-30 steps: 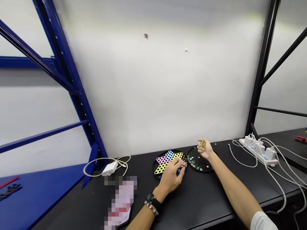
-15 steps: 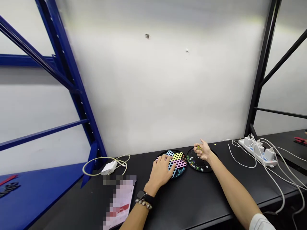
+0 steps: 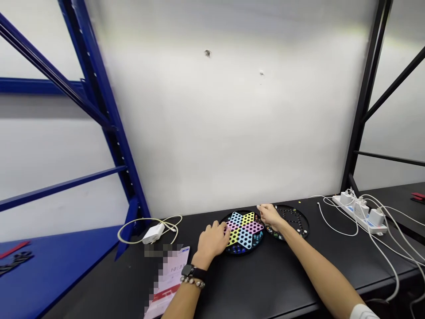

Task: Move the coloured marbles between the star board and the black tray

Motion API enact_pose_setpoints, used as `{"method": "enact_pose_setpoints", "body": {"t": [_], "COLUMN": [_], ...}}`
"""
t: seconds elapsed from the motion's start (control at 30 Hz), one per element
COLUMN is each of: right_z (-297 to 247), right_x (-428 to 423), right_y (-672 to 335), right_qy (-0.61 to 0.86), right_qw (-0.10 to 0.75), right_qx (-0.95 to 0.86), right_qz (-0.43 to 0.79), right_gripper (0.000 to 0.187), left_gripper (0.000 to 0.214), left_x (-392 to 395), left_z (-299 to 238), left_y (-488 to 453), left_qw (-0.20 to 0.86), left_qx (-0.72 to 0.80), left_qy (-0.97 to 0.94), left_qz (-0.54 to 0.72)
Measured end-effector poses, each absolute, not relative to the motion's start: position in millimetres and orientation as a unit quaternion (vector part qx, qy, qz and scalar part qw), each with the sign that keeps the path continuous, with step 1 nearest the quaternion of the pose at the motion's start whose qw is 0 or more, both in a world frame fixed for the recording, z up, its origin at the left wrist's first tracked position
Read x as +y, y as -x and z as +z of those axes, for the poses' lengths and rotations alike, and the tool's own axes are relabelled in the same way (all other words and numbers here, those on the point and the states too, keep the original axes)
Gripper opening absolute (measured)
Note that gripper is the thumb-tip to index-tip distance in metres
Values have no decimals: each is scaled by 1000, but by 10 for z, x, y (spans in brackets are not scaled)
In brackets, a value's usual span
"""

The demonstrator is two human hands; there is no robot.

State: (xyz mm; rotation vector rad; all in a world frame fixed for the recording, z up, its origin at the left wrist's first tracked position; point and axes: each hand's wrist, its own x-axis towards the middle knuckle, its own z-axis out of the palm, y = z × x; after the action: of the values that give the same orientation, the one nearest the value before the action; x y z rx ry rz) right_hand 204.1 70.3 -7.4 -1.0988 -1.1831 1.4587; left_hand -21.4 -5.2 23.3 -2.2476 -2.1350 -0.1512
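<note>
A star-shaped Chinese checkers board (image 3: 244, 232) with pink, yellow and blue holed arms lies on a round black base on the black bench (image 3: 265, 283). My left hand (image 3: 212, 239) rests curled on the board's left side, and a black watch and beaded bracelet sit on that wrist. My right hand (image 3: 270, 217) reaches palm down across the board's right edge, its fingertips pinched together. Any marbles in it are hidden. To the right, a round black tray (image 3: 297, 220) holds scattered marbles, partly behind my right hand.
A phone (image 3: 169, 270), partly pixelated, lies near my left wrist. Left of the board are a white charger (image 3: 154, 233) and its looped cable. A white power strip (image 3: 360, 215) with tangled cables sits at right. Blue shelving stands at left, a black frame at right.
My right hand has turned from palm up to palm down and moved left over the board, and its yellow marbles no longer show. My left hand has shifted left to the board's edge.
</note>
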Motion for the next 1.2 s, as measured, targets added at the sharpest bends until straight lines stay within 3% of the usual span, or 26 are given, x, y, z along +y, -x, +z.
{"method": "enact_pose_setpoints", "body": {"t": [0.2, 0.37, 0.53, 0.67, 0.83, 1.2], "right_z": [-21, 20, -26, -106, -201, -198], "right_x": [310, 176, 105, 42, 10, -11], "right_y": [-1238, -818, -576, -464, -466, -540], "right_qy": [383, 431, 466, 449, 418, 443], "right_qw": [429, 342, 218, 163, 167, 220], "right_qx": [-744, -805, -849, -877, -893, -869], "right_qz": [339, 222, 119, 56, 24, 6], "right_gripper": [41, 34, 31, 31, 46, 51], "left_gripper": [37, 38, 39, 34, 31, 29], "left_x": [-44, -53, -60, -78, -104, -139], "left_z": [298, 469, 601, 560, 513, 535], "left_y": [271, 418, 517, 395, 268, 227], "left_qw": [-10, -3, 44, 40, 25, 5], "left_qx": [-719, -757, -778, -740, -703, -684], "left_qy": [690, 641, 563, 598, 625, 640], "left_qz": [-76, -130, -273, -304, -338, -351]}}
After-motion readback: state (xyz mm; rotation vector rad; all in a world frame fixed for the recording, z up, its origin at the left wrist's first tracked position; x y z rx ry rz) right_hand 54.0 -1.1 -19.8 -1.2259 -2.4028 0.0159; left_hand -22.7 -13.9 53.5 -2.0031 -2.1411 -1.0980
